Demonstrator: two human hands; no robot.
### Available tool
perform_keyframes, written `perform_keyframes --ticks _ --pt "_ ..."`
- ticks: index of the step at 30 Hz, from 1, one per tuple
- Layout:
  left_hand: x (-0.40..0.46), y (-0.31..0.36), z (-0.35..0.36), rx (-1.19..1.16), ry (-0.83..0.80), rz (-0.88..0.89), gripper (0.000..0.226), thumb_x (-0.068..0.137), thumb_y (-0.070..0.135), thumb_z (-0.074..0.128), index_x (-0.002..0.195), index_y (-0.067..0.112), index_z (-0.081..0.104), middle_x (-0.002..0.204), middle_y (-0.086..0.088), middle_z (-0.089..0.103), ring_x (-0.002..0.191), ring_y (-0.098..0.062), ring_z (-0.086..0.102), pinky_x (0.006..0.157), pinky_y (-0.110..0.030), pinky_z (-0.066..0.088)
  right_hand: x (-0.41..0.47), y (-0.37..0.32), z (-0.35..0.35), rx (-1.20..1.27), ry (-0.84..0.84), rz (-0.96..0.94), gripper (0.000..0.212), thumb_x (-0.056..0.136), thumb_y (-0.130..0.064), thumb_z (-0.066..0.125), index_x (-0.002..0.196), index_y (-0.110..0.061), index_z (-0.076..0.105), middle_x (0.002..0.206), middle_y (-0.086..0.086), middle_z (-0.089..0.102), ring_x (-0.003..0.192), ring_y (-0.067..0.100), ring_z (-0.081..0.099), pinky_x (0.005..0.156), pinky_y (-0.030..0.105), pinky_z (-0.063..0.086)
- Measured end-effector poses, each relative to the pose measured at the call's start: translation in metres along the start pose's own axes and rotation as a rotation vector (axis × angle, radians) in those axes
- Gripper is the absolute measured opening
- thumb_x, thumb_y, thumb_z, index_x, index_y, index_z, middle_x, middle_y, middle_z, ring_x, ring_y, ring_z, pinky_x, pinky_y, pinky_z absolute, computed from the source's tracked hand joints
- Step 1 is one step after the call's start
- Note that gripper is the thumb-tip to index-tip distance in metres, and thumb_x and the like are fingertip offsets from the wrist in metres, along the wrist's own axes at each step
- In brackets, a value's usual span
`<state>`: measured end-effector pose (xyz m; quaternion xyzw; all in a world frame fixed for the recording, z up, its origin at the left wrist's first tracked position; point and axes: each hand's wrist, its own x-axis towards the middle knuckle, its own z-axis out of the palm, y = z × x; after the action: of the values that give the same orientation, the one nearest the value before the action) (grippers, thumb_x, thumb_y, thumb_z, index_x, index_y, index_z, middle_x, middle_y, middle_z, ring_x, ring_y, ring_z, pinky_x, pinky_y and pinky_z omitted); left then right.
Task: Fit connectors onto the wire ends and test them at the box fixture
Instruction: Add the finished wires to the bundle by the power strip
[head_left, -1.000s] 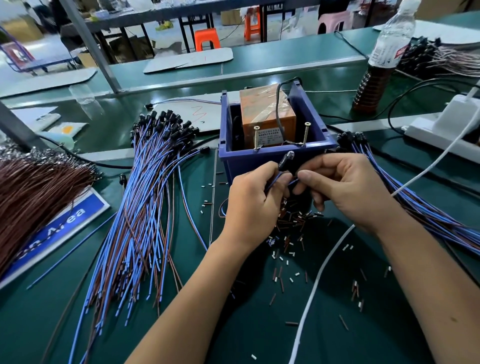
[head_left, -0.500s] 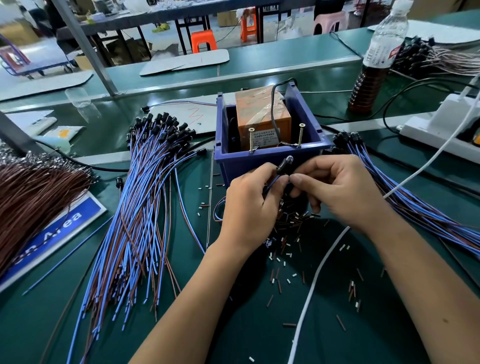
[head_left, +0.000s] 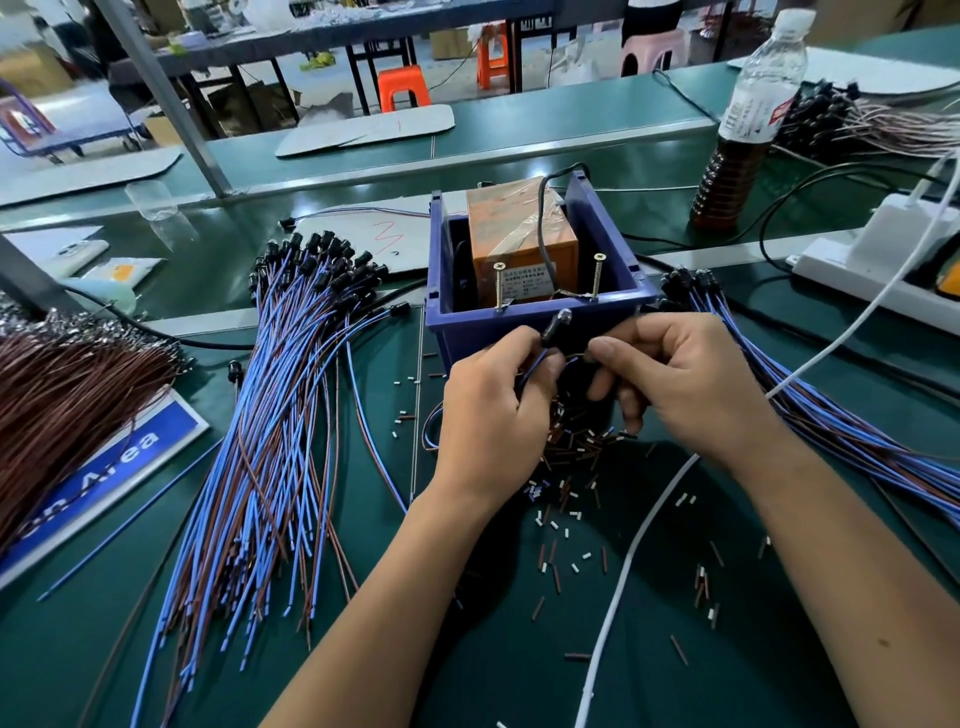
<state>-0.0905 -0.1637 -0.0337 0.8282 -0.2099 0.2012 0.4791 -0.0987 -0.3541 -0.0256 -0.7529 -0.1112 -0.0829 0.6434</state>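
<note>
Left hand (head_left: 493, 415): fingers curled, it pinches a blue wire (head_left: 532, 371) just in front of the box (head_left: 519, 325); the wire carries a black connector (head_left: 555, 328) with a clear tip that points up toward the box rim.
Right hand (head_left: 685, 384): fingers curled, thumb and forefinger pinch at the same wire, just right of the connector; what exactly is between the fingertips I cannot tell.
Hands together: they almost touch, both close to the front wall of the box.
Box: blue, open at the top, standing on the green bench (head_left: 467, 665); inside is an orange block (head_left: 519, 228) wrapped in tape, with a black cable (head_left: 543, 218) over it.
Screws (head_left: 498, 286): two, upright on the front rim of the box.
Left pile (head_left: 270, 431): many blue and brown wires, fanned out, black connectors at the far end.
Right pile (head_left: 831, 415): similar wires, partly under the right forearm.
Small pieces (head_left: 566, 457): short brown and white sleeves, scattered on the bench below the hands.
White cord (head_left: 623, 571): runs across the bench to a power strip (head_left: 872, 260) at the right.
Bottle (head_left: 748, 124): stands behind, right of the box.
</note>
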Motion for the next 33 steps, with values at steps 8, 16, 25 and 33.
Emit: perform_keyframes --ticks 8,16,25,33 --pt "0.0 -0.001 -0.001 -0.092 0.033 -0.028 0.023 0.1 0.02 0.062 0.078 0.012 0.06 0.065 -0.001 0.06 0.06 -0.023 0.055 0.058 -0.045 0.046 -0.004 -0.003 0.017 0.166 -0.007 0.081 0.012 0.088 -0.021 0.078 0.094 -0.01 0.078 0.071 0.016 0.073 0.043 0.013 0.05 0.039 0.026 0.047" --pt "0.0 0.003 -0.001 -0.182 0.074 -0.035 0.016 0.099 0.017 0.065 0.086 0.009 0.068 0.07 0.004 0.067 0.065 -0.019 0.065 0.062 -0.043 0.053 -0.008 -0.007 0.028 0.294 0.076 0.048 0.011 0.083 -0.022 0.078 0.085 -0.011 0.076 0.069 0.014 0.07 0.041 0.013 0.046 0.037 0.022 0.039" --pt "-0.004 0.015 -0.003 -0.123 0.299 0.117 0.015 0.096 0.007 0.067 0.081 0.011 0.065 0.068 0.009 0.063 0.058 -0.014 0.061 0.054 -0.034 0.048 -0.015 -0.017 0.039 0.411 0.108 -0.097 0.011 0.095 -0.01 0.068 0.084 -0.01 0.067 0.068 0.011 0.061 0.039 0.014 0.039 0.039 0.019 0.035" --pt "-0.002 0.012 -0.006 -0.164 0.412 0.056 0.019 0.1 0.016 0.067 0.081 0.011 0.067 0.067 0.007 0.066 0.054 -0.012 0.059 0.051 -0.032 0.046 -0.014 -0.015 0.037 0.375 0.196 -0.152 0.018 0.093 -0.023 0.073 0.088 -0.007 0.068 0.067 0.008 0.062 0.037 0.013 0.038 0.037 0.021 0.035"
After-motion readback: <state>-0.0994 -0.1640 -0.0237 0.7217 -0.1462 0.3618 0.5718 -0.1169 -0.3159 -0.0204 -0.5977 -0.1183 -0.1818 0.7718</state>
